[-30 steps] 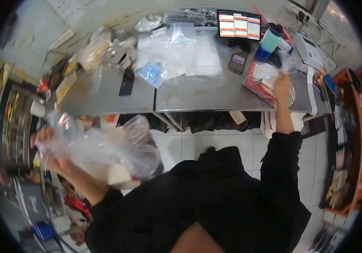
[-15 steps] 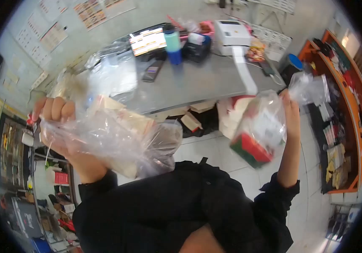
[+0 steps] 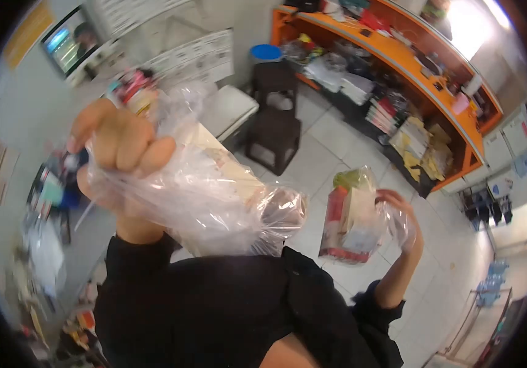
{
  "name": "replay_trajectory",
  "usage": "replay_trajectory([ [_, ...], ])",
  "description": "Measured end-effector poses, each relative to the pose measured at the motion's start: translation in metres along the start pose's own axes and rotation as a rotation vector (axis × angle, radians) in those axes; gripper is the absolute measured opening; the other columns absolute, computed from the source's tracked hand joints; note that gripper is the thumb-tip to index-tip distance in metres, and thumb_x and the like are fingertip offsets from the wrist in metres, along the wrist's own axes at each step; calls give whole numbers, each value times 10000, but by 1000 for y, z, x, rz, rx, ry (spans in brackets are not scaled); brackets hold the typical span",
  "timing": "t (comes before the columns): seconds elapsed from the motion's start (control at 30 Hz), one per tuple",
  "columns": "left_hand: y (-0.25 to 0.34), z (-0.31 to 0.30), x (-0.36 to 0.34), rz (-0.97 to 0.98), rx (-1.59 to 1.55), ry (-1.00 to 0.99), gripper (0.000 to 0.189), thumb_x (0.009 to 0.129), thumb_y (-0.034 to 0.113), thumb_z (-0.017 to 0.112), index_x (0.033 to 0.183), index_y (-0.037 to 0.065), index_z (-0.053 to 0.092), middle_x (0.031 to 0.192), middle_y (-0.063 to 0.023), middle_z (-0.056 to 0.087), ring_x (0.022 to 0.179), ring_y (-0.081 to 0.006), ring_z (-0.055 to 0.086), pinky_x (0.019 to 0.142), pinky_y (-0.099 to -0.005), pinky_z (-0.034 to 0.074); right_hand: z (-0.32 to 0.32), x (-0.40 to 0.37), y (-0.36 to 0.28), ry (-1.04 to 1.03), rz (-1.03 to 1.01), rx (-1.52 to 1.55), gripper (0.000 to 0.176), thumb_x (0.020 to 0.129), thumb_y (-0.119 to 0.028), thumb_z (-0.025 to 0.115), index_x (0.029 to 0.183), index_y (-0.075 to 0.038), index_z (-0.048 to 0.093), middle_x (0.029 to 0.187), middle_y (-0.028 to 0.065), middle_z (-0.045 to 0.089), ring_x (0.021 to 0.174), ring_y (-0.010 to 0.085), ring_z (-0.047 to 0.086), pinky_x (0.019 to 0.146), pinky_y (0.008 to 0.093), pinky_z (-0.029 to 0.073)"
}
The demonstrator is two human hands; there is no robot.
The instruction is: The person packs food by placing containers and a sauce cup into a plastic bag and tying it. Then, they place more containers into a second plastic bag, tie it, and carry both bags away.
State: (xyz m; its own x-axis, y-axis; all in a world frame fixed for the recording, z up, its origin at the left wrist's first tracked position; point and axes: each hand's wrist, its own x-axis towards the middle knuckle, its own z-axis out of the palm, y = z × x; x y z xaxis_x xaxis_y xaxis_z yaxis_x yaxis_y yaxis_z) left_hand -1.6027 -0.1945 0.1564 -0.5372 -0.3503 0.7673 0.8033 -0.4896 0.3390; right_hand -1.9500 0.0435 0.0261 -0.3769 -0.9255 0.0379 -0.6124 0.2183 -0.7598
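Observation:
My left hand (image 3: 119, 138) is closed around the gathered top of a clear plastic bag (image 3: 183, 184). Inside that bag are a cream-coloured box or paper pack (image 3: 226, 162) and a round dark item (image 3: 283, 208) seen through the film. Lower on the right, my right hand (image 3: 398, 211) grips the neck of a smaller clear plastic bag (image 3: 361, 236). A red, cream and green package shows through it; its exact kind I cannot make out. Both bags hang off the floor, apart from each other.
Dark stacked stools (image 3: 274, 135) stand ahead, with a blue round lid (image 3: 266, 53) behind. An orange shelf counter (image 3: 386, 52) loaded with goods runs along the right. White floor tiles (image 3: 318, 132) lie between. A cluttered metal table (image 3: 85, 245) is at left.
My view has swung to the right, so the desk has slid left and the orange shelf has come forward. Both hands still hold their bags; the right bag has turned.

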Motion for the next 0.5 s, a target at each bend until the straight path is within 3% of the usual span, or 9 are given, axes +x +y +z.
replay_trajectory([
  [0.13, -103, -118, 115, -171, -229, -224, 338, 645, -74, 559, 827, 203, 492, 551, 60, 322, 505, -97, 316, 577, -269, 278, -31, 20, 85, 426, 39, 77, 122, 854, -130, 542, 885, -18, 578, 1022, 99, 615, 947, 184, 575, 866, 276, 422],
  [0.2, -187, -145, 179, -193, -349, -122, 344, 624, -91, 547, 812, 190, 486, 558, 60, 326, 509, -99, 313, 582, -267, 278, -75, 18, 124, 666, 99, 153, 203, 917, -203, 501, 884, -21, 584, 990, 94, 620, 940, 175, 573, 866, 279, 418],
  [0.23, -229, -160, 211, -210, -413, -88, 346, 608, -100, 546, 799, 181, 483, 562, 57, 328, 515, -100, 311, 586, -266, 280, -106, 24, 137, 717, 212, 44, 313, 962, -304, 444, 904, -29, 581, 954, 79, 617, 913, 169, 568, 855, 289, 421],
  [0.33, -341, -211, 306, -301, -524, 73, 318, 566, -102, 581, 739, 144, 478, 568, 30, 357, 538, -108, 337, 577, -271, 293, -193, 44, 201, 940, 392, 76, 355, 941, -378, 472, 887, -41, 573, 921, 59, 620, 856, 154, 545, 813, 292, 426],
  [0.37, -262, -234, 266, -312, -579, 47, 413, 474, -155, 561, 730, 155, 464, 597, 48, 319, 570, -100, 319, 620, -263, 278, -116, 32, 134, 1012, 413, 58, 381, 944, -408, 456, 907, -48, 576, 881, 51, 611, 841, 152, 539, 806, 294, 426],
  [0.4, -274, -235, 271, -294, -574, 3, 396, 502, -139, 557, 741, 165, 469, 606, 53, 316, 579, -100, 319, 627, -258, 284, -127, 21, 138, 1064, 397, 62, 386, 944, -414, 452, 914, -50, 577, 884, 54, 612, 843, 153, 541, 808, 294, 426],
  [0.5, -396, -283, 354, -235, -503, -66, 370, 559, -100, 573, 775, 184, 476, 626, 61, 309, 608, -98, 327, 679, -240, 306, -238, 34, 225, 1152, 343, 84, 365, 957, -386, 439, 920, -48, 571, 888, 67, 609, 876, 164, 557, 844, 310, 426],
])
